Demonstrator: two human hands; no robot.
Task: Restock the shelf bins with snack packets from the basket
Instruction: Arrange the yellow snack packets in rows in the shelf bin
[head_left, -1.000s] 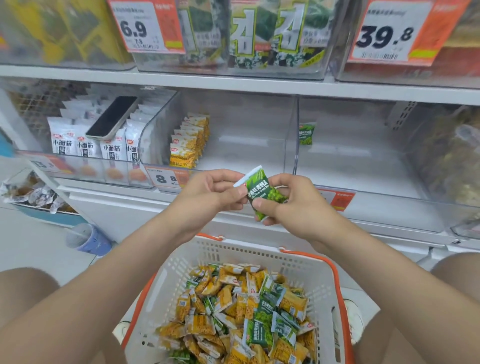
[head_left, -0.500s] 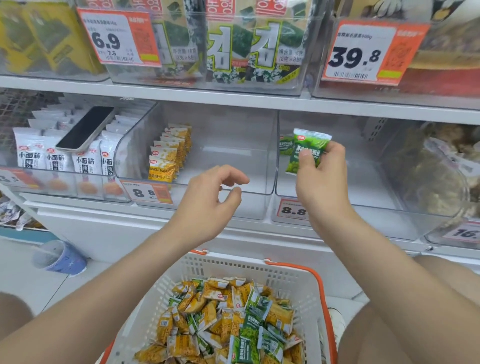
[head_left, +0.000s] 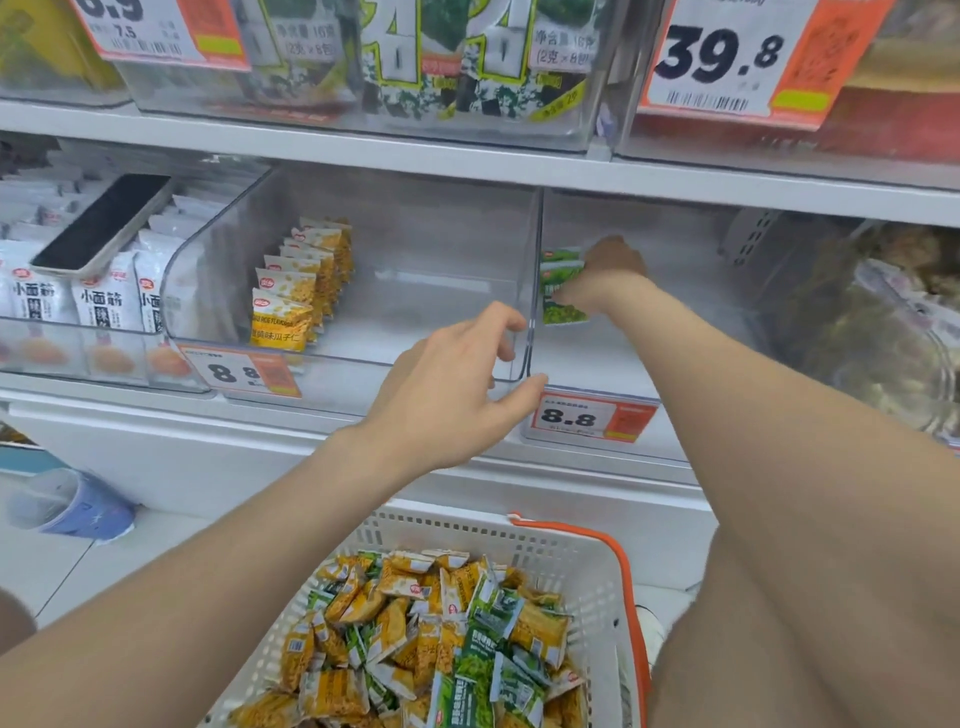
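Since half a second ago the right hand (head_left: 608, 275) has gone from the front of the right bin (head_left: 649, 358) to deep inside it, carrying the green packet (head_left: 563, 312) to the bin's left wall. It pinches the packet there, upright, long axis vertical and printed face toward the camera, at the front of a short row of green packets (head_left: 560, 258); the packet's writing is too blurred to read. The left hand (head_left: 452, 395) hovers in front of the divider between the two bins, fingers loosely spread and holding nothing.

An orange-and-white tag (head_left: 587, 415) on the right bin's front reads "8.8". The middle bin (head_left: 415, 291) holds a row of upright yellow packets (head_left: 296, 291) printed with "瓜子仁". White packets (head_left: 98, 306) to the left read "小面筋", and a phone (head_left: 104, 221) lies across them. On the shelf above, a big tag (head_left: 727, 57) reads "39.8", and seaweed packs (head_left: 395, 57) show "2克×8包". Below, the basket (head_left: 519, 540) holds a loose heap of yellow and green packets.
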